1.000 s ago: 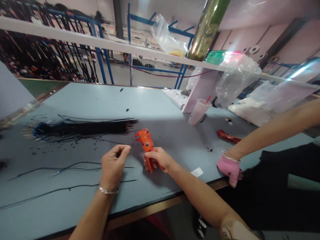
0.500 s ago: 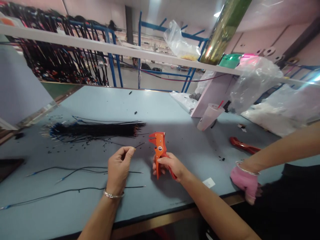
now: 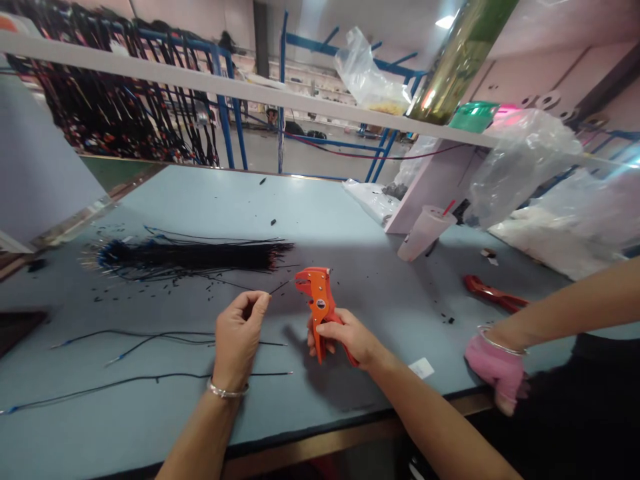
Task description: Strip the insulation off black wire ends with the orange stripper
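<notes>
While the left hand (image 3: pixel 239 333) is pinching a thin black wire (image 3: pixel 278 288) at its fingertips, the right hand (image 3: pixel 346 337) is clasping an orange plastic wire stripper (image 3: pixel 318 300). The wire's tip is meeting the stripper's head.

Blue-grey worktable (image 3: pixel 210 200) and the things lying on it.
A bundle of black wires (image 3: pixel 190 257) lies left of centre among scattered black offcuts (image 3: pixel 150 290); single black wires (image 3: pixel 150 381) run along the near edge. At right are a lidded cup (image 3: pixel 425 233), a red hand tool (image 3: pixel 493 293), a paper slip (image 3: pixel 421 367) and plastic bags (image 3: pixel 560 243).
</notes>
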{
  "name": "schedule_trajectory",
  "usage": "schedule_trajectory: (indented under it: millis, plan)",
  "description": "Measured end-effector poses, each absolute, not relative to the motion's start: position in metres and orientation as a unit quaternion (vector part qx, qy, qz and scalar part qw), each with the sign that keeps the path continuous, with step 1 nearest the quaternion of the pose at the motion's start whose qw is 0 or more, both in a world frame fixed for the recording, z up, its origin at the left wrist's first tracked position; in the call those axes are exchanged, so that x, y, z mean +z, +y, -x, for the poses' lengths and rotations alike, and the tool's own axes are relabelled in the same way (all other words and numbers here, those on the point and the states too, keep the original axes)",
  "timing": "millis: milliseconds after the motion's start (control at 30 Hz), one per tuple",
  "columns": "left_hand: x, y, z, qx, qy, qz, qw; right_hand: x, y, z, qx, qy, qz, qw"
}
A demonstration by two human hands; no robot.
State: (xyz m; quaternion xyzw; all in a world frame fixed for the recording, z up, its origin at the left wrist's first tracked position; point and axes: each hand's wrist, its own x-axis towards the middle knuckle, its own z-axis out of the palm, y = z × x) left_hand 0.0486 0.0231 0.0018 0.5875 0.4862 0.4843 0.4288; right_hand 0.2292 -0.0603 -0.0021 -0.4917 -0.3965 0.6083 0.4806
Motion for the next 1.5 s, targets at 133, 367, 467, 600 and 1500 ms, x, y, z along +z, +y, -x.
schedule_trajectory:
  millis: [133, 367, 467, 600, 1500]
  plan:
    - [0.003, 0.023, -0.046, 0.497, 0.487, -0.583, 0.419, -0.001, -0.063, -0.230, 0.631, -0.422, 0.456, 0.464]
    - [0.004, 0.025, -0.040, 0.444, 0.461, -0.619, 0.456, -0.003, -0.065, -0.237, 0.700, -0.399, 0.378, 0.456]
    - [0.007, 0.026, -0.039, 0.448, 0.438, -0.585, 0.515, -0.006, -0.064, -0.241, 0.711, -0.392, 0.355, 0.463]
    - [0.012, 0.027, -0.037, 0.436, 0.378, -0.522, 0.628, -0.004, -0.063, -0.244, 0.728, -0.384, 0.349, 0.448]
    - [0.015, 0.023, -0.036, 0.369, 0.392, -0.619, 0.571, 0.000, -0.064, -0.240, 0.733, -0.426, 0.367, 0.383]
